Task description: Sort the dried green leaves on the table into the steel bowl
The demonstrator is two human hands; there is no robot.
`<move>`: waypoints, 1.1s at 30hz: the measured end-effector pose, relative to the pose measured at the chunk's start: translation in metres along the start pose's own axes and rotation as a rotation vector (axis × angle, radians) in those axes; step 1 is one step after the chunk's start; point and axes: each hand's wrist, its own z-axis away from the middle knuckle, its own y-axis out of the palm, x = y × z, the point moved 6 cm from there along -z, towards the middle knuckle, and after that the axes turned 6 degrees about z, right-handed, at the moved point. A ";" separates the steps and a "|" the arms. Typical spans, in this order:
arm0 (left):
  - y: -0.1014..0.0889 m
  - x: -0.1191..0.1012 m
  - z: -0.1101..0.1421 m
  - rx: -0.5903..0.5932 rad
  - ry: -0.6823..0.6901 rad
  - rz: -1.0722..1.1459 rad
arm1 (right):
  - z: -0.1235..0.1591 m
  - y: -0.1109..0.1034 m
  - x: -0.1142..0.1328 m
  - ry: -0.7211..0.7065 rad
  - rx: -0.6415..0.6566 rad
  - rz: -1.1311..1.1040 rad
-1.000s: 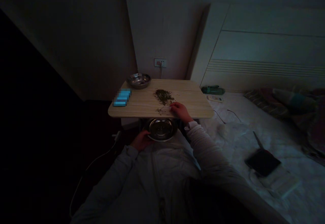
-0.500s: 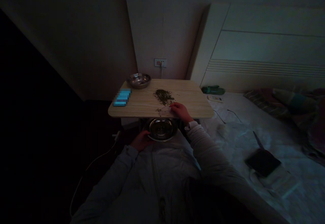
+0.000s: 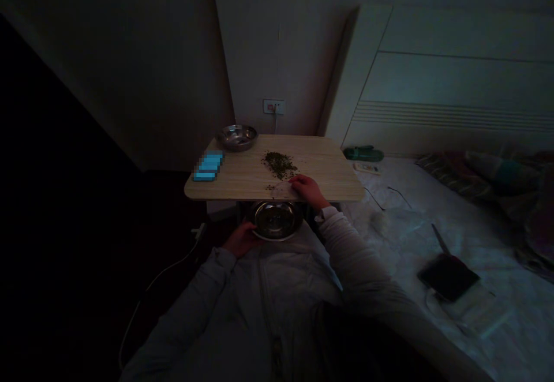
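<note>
My left hand (image 3: 242, 240) grips the near left rim of a shiny metal bowl (image 3: 296, 221), held just below the front edge of a small wooden-topped table (image 3: 234, 183). Small dark specks seem to lie in its bottom, though the light is dim. On the tabletop my right hand (image 3: 306, 190) has its fingers closed on a thin, see-through piece (image 3: 282, 190), whose kind I cannot make out. Just beyond it spreads a heap of small green granules (image 3: 279, 164), with a few stray ones near the front edge.
A second metal bowl (image 3: 237, 138) stands at the table's back left, behind a phone with a lit, blurred screen (image 3: 208, 166). To the right, a bed (image 3: 402, 243) holds a green bottle (image 3: 364, 153), a remote (image 3: 367, 168) and a dark tablet-like object (image 3: 449, 278). A white cable (image 3: 149, 289) trails at left.
The see-through piece in my right hand has shifted very slightly at the table's front edge. Dark specks show more clearly in the held bowl. Both hands stay almost in place.
</note>
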 end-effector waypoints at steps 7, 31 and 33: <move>0.003 0.000 0.002 -0.005 0.001 0.022 | -0.002 0.000 -0.002 -0.005 0.010 0.003; 0.006 -0.002 0.005 -0.008 0.021 0.014 | 0.000 0.000 0.000 -0.003 0.027 -0.044; 0.005 -0.002 0.004 -0.011 0.017 0.009 | 0.001 0.000 0.000 -0.005 0.018 -0.053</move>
